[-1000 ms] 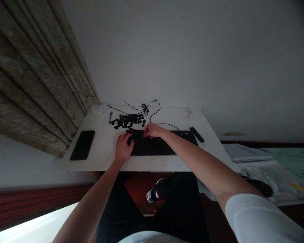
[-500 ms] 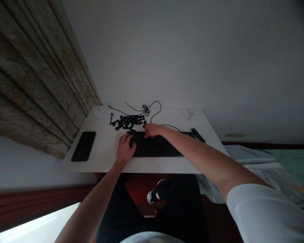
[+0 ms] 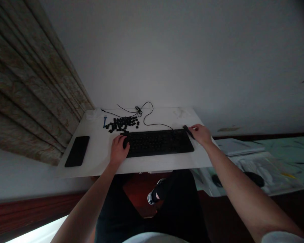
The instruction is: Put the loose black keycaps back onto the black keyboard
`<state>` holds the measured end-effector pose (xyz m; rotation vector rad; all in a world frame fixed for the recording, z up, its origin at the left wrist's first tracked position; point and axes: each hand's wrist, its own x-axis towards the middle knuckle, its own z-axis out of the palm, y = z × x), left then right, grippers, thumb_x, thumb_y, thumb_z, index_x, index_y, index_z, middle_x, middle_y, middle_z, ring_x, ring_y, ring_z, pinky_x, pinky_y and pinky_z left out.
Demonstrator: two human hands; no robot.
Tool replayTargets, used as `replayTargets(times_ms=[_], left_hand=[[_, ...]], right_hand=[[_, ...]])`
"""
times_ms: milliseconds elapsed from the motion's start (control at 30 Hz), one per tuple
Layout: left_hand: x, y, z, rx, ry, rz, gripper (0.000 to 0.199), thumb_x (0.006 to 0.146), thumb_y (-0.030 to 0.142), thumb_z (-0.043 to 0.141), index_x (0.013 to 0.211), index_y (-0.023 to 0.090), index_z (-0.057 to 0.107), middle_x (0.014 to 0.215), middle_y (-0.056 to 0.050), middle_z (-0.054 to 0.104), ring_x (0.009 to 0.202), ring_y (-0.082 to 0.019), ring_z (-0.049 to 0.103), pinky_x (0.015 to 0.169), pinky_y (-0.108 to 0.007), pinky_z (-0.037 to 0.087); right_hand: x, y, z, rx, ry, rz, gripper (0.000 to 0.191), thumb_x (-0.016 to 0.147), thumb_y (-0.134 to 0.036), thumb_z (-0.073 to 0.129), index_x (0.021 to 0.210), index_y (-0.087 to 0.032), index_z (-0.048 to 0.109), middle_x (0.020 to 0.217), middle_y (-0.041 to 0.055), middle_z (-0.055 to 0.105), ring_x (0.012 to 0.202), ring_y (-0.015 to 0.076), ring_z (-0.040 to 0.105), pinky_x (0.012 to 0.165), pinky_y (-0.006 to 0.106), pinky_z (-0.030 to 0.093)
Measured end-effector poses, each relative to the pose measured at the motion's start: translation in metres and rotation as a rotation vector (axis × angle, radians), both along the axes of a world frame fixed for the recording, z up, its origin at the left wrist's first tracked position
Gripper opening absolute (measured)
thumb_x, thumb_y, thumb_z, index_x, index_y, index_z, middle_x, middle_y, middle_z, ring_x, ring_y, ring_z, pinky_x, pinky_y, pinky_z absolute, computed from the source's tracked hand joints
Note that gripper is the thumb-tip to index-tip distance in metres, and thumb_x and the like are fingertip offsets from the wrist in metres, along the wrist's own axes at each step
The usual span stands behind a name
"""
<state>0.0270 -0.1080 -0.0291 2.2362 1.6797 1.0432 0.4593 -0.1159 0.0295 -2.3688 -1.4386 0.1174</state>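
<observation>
Nearest me, below the white counter [image 3: 147,163], are my legs in black trousers [image 3: 177,202] and a dark shoe with white stripes [image 3: 152,197]. My left hand [image 3: 118,152] rests on the left end of the long black keyboard [image 3: 157,143], thumb and fingers moderately apart. A black flat phone [image 3: 77,151] lies to its left. My right hand [image 3: 200,133] has its fingers narrowed on a slim black bar [image 3: 188,132] at the keyboard's far right corner; whether the bar is lifted, I cannot tell. Beyond the keyboard lie a scatter of small black keycaps [image 3: 121,123], a small blue plastic tool [image 3: 104,122] just beside them, and a thin black looped cable [image 3: 138,111]. Farthest is the plain pale wall [image 3: 152,54].
</observation>
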Motion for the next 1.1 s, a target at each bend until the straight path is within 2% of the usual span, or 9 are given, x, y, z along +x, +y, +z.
replayTargets(times_ms=[100, 233, 333, 467, 533, 633, 767, 933, 1100], left_hand=[[0.009, -0.005, 0.005, 0.047, 0.084, -0.038, 0.034, 0.089, 0.024, 0.055, 0.123, 0.021, 0.06, 0.129, -0.013, 0.057, 0.124, -0.032, 0.051, 0.11, -0.054, 0.04], [0.053, -0.016, 0.013, 0.098, 0.183, -0.254, 0.031, 0.09, 0.02, 0.05, 0.119, 0.021, 0.062, 0.126, -0.012, 0.06, 0.12, -0.029, 0.055, 0.113, -0.052, 0.038], [0.101, -0.021, 0.017, 0.082, 0.217, -0.401, 0.03, 0.091, 0.021, 0.05, 0.118, 0.02, 0.062, 0.124, -0.011, 0.061, 0.118, -0.026, 0.057, 0.113, -0.048, 0.039], [0.143, -0.019, 0.014, 0.052, 0.252, -0.391, 0.031, 0.093, 0.029, 0.051, 0.121, 0.018, 0.061, 0.128, -0.014, 0.06, 0.124, -0.028, 0.054, 0.113, -0.051, 0.037], [0.149, -0.018, 0.01, 0.05, 0.26, -0.383, 0.034, 0.094, 0.032, 0.05, 0.123, 0.017, 0.06, 0.13, -0.015, 0.06, 0.126, -0.029, 0.053, 0.113, -0.051, 0.036], [0.149, -0.019, 0.005, 0.064, 0.248, -0.386, 0.036, 0.095, 0.033, 0.049, 0.126, 0.017, 0.059, 0.13, -0.015, 0.062, 0.126, -0.029, 0.054, 0.113, -0.051, 0.037], [0.148, -0.021, 0.003, 0.084, 0.258, -0.366, 0.035, 0.096, 0.032, 0.048, 0.125, 0.017, 0.059, 0.129, -0.014, 0.063, 0.126, -0.028, 0.055, 0.112, -0.049, 0.039], [0.148, -0.021, 0.006, 0.1, 0.297, -0.342, 0.034, 0.096, 0.031, 0.047, 0.123, 0.016, 0.06, 0.127, -0.012, 0.064, 0.123, -0.026, 0.057, 0.109, -0.046, 0.042], [0.147, -0.021, 0.006, 0.104, 0.279, -0.342, 0.032, 0.095, 0.028, 0.048, 0.122, 0.016, 0.06, 0.124, -0.012, 0.066, 0.121, -0.025, 0.057, 0.107, -0.046, 0.044]], right_hand=[[0.035, -0.03, -0.02, -0.069, -0.054, -0.014, 0.048, 0.086, -0.047, 0.06, 0.115, -0.01, 0.069, 0.095, 0.017, 0.07, 0.09, 0.0266, 0.066, 0.079, 0.033, 0.047], [0.037, -0.046, -0.035, -0.168, -0.057, 0.067, 0.043, 0.085, -0.045, 0.063, 0.115, -0.015, 0.071, 0.1, 0.0176, 0.069, 0.091, 0.0259, 0.068, 0.076, 0.031, 0.047], [0.03, -0.044, -0.034, -0.166, -0.046, 0.057, 0.036, 0.088, -0.041, 0.06, 0.111, -0.018, 0.074, 0.101, 0.0157, 0.07, 0.087, 0.0248, 0.069, 0.071, 0.029, 0.046], [0.036, -0.038, -0.023, -0.144, 0.024, 0.046, 0.029, 0.086, -0.033, 0.059, 0.099, -0.015, 0.077, 0.097, 0.0168, 0.073, 0.091, 0.0276, 0.069, 0.07, 0.031, 0.046], [0.041, -0.035, -0.017, -0.088, 0.136, -0.016, 0.029, 0.085, -0.033, 0.06, 0.093, -0.012, 0.077, 0.093, 0.0176, 0.074, 0.09, 0.0291, 0.069, 0.07, 0.032, 0.046], [0.037, -0.03, -0.008, 0.075, 0.517, -0.104, 0.036, 0.081, -0.04, 0.063, 0.098, -0.011, 0.075, 0.093, 0.0158, 0.075, 0.087, 0.0266, 0.068, 0.068, 0.031, 0.045], [0.001, -0.02, -0.001, 0.156, 0.97, 0.033, 0.041, 0.074, -0.05, 0.069, 0.093, -0.014, 0.071, 0.095, 0.0135, 0.075, 0.083, 0.0204, 0.067, 0.064, 0.026, 0.044], [-0.056, -0.001, -0.003, 0.189, 1.119, 0.236, 0.036, 0.07, -0.049, 0.075, 0.084, -0.016, 0.069, 0.087, 0.0101, 0.075, 0.076, 0.0182, 0.065, 0.064, 0.027, 0.046], [-0.084, 0.019, -0.008, 0.163, 1.099, 0.339, 0.029, 0.072, -0.044, 0.075, 0.081, -0.017, 0.068, 0.079, 0.0068, 0.073, 0.072, 0.0179, 0.065, 0.063, 0.028, 0.049]])
